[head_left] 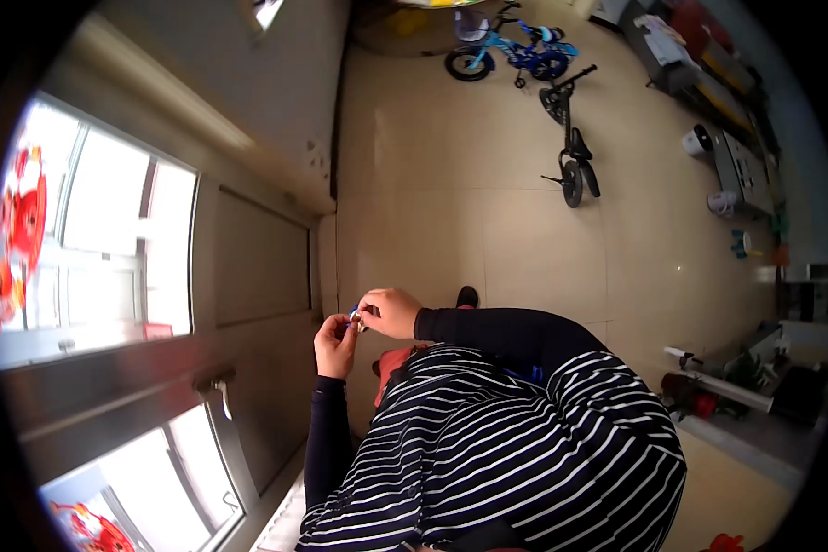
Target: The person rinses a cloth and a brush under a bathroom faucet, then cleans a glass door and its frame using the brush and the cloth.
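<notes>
My left hand [335, 348] and my right hand [392, 314] meet in front of my body, close to the door side. Between the fingertips is a small object [356, 318] with blue and shiny whitish parts; fingers cover most of it and its kind is too small to make out. The left fingers are closed around its lower left side. From the right, my other hand pinches it between thumb and fingers.
At left stands a glazed door [262, 256] with a metal handle [222, 394]. A blue child's bicycle [515, 51] and a black balance bike [575, 147] stand on the tiled floor [414, 212]. Along the right are a grey cabinet [743, 173] and a plant [750, 370].
</notes>
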### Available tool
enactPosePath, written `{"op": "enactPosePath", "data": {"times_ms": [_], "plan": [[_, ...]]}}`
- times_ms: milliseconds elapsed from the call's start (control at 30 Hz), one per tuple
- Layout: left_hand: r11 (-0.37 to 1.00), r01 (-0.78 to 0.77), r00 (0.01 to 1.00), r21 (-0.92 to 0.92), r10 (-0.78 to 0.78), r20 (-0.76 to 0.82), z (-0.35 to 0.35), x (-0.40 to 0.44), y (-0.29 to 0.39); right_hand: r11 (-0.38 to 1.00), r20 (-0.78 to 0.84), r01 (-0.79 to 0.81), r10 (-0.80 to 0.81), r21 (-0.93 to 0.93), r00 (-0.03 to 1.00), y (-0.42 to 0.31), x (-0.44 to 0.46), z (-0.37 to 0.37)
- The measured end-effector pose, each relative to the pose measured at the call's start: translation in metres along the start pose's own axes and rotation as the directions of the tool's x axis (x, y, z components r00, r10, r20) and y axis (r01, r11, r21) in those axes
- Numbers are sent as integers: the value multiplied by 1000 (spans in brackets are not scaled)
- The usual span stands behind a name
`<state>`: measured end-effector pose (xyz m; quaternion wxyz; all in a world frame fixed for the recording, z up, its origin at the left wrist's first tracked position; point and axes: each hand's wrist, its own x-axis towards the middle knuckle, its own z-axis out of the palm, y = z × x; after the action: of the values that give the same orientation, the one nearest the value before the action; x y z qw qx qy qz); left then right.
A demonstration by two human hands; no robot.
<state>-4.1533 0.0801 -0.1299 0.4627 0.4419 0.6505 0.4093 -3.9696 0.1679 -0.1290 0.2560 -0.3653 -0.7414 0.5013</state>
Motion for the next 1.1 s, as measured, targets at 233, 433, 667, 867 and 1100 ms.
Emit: {"op": "enactPosePath", "data": {"times_ms": [233, 433, 667, 867, 1100], "plan": [[984, -112, 979, 136, 86, 184, 143, 123, 63, 997, -211, -78, 78, 10, 974, 61, -10, -165], [941, -246, 926, 232, 157, 344, 270, 231, 104, 963, -402, -265, 221, -57, 889, 129, -3, -282], [896, -339, 851, 287, 161, 501, 412, 372, 131, 907, -592, -420, 335, -8, 733, 224, 22, -414], [917, -284, 800, 280, 66, 597, 541, 503, 130, 829, -654, -559, 410, -23, 636, 328, 60, -516], [882, -328, 772, 338, 44, 634, 664, 633, 115, 773, -663, -628, 422, -93, 618, 446, 121, -636]]}}
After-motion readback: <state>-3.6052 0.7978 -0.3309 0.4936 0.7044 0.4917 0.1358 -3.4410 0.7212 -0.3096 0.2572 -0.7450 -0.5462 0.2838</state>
